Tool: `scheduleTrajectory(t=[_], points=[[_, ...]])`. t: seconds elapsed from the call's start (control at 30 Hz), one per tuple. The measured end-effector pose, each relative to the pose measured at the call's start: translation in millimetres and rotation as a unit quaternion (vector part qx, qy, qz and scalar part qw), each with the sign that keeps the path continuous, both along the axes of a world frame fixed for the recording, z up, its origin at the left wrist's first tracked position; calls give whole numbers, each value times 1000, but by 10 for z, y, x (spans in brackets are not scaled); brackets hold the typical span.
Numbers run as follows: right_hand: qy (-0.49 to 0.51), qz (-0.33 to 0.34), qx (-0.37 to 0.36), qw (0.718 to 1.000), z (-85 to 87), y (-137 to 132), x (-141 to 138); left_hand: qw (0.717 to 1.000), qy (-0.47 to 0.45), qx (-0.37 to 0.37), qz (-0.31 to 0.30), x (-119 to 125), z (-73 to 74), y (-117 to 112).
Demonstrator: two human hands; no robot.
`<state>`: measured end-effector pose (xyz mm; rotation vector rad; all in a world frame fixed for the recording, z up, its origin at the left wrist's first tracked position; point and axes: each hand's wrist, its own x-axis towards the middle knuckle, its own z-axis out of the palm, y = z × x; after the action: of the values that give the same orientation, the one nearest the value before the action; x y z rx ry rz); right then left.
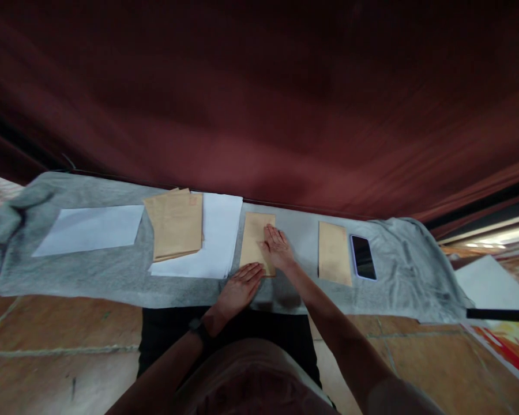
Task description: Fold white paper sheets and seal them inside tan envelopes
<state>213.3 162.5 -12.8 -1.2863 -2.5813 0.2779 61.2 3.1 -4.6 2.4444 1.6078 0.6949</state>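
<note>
A brown envelope (254, 236) lies flat on the grey cloth (90, 276) in front of me. My right hand (278, 248) rests flat on its right half, fingers stretched out. My left hand (239, 291) lies flat at the envelope's near edge, fingers pointing toward it and touching its lower corner. Neither hand grips anything.
A stack of brown envelopes (177, 223) lies on white sheets (214, 242) to the left, with another white sheet (90, 229) farther left. To the right lie a single brown envelope (334, 252) and a dark phone (363, 257). Dark red curtain (259, 98) hangs behind.
</note>
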Motion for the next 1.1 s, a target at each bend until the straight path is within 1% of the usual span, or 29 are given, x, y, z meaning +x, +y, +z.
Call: scheduleTrajectory(t=[0.2,0.47,0.73,0.9,1.0,1.1], points=[[12,15,5,1000,-16,-167,66,1000,-13,8,4,13,13,-2],[25,23,-1,999,10,-400,134,1000,-14,15,20,7,-40,-15],[41,43,-12,998,60,-668,252,999,-26,15,22,12,-1,-27],[40,55,-10,998,66,-856,354,1000,-17,10,20,8,-8,-35],[28,61,-11,998,54,-832,382,1000,-15,9,19,7,-11,-36],[21,47,-10,999,35,-658,348,1000,-12,9,22,8,-8,-40]])
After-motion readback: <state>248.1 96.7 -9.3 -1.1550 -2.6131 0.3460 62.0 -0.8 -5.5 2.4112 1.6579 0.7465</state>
